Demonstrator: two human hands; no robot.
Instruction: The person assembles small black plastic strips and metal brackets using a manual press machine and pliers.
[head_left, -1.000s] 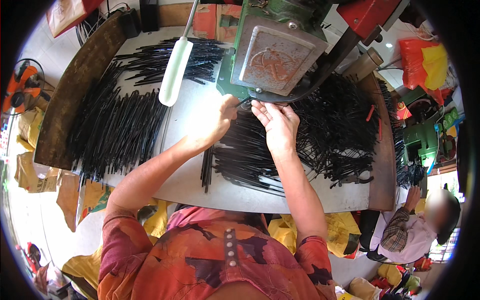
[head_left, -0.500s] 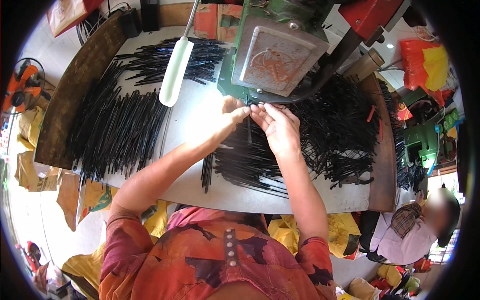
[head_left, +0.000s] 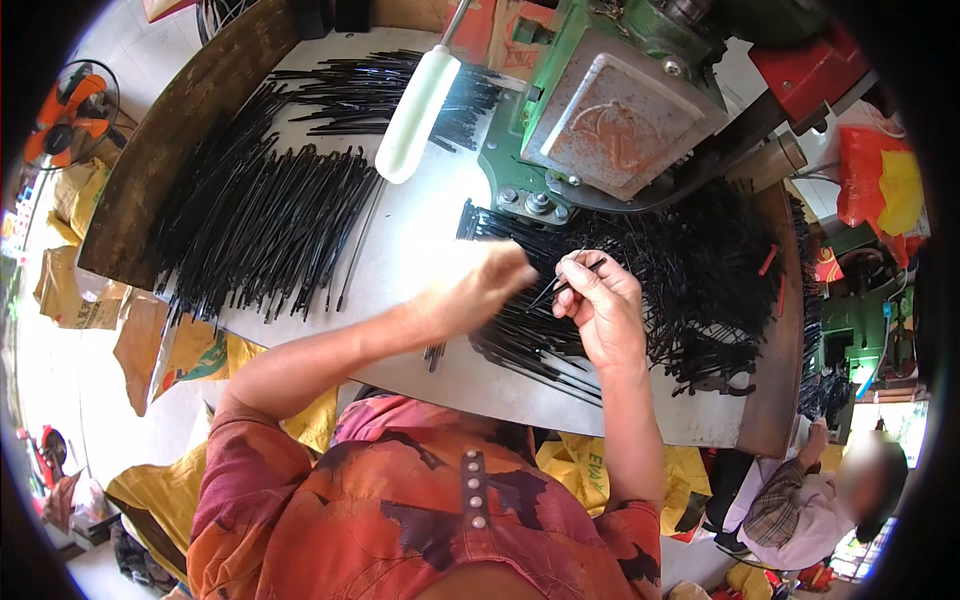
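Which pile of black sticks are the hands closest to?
The tangled pile on the right, below the green machine. Both the left hand and right hand are over it; the neater pile lies far left.

short-sleeved orange shirt patterned red and dark purple, bare forearms.

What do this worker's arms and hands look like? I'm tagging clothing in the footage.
Both forearms are bare. The left hand and right hand wear no gloves. Short sleeves of an orange-red patterned shirt, with dark patches and pale studs down the back, cover the upper arms.
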